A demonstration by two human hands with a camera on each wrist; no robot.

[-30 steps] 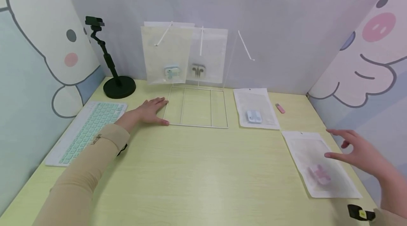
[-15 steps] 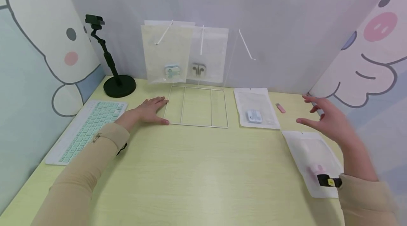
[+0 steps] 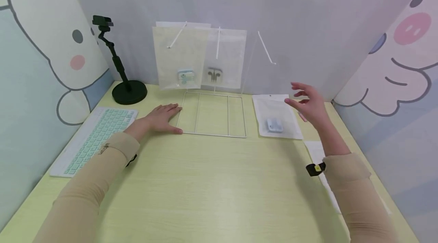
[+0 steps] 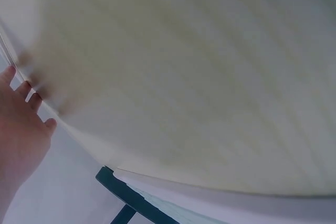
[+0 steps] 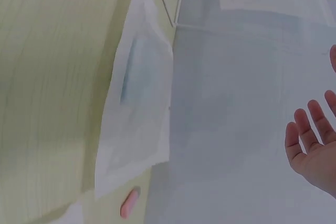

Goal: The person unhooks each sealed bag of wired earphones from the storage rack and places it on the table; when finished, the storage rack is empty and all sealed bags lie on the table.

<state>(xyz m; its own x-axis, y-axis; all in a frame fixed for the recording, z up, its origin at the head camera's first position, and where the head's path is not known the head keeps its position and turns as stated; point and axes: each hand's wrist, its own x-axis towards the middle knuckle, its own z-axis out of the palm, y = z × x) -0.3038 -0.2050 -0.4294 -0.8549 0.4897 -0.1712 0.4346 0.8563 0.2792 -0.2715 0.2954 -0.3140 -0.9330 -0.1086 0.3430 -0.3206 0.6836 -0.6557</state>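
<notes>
My left hand [image 3: 161,118] rests at the left side of a white wire display rack [image 3: 228,115], fingers straight and thumb at its front corner. Two pouches hang on the rack: one [image 3: 179,53] on the left hook, with a small case inside, and one [image 3: 232,60] on the middle hook, holding earphones. The right hook [image 3: 267,48] bears nothing. My right hand [image 3: 309,106] is in the air, holding nothing, fingers loosely bent and thumb apart. Near it, a white zip pouch [image 5: 139,140] lies flat with a pale blue case [image 3: 275,125] inside.
A second white pouch [image 3: 315,150] lies mostly hidden under my right forearm. A small pink stick [image 5: 129,202] is partly behind my right hand in the head view. At left are a white and mint keyboard [image 3: 102,140] and a black stand [image 3: 129,92].
My right hand has moved left and away from me, from above the nearer right pouch to beside the pouch with the pale blue case. My left hand has stayed at the rack.
</notes>
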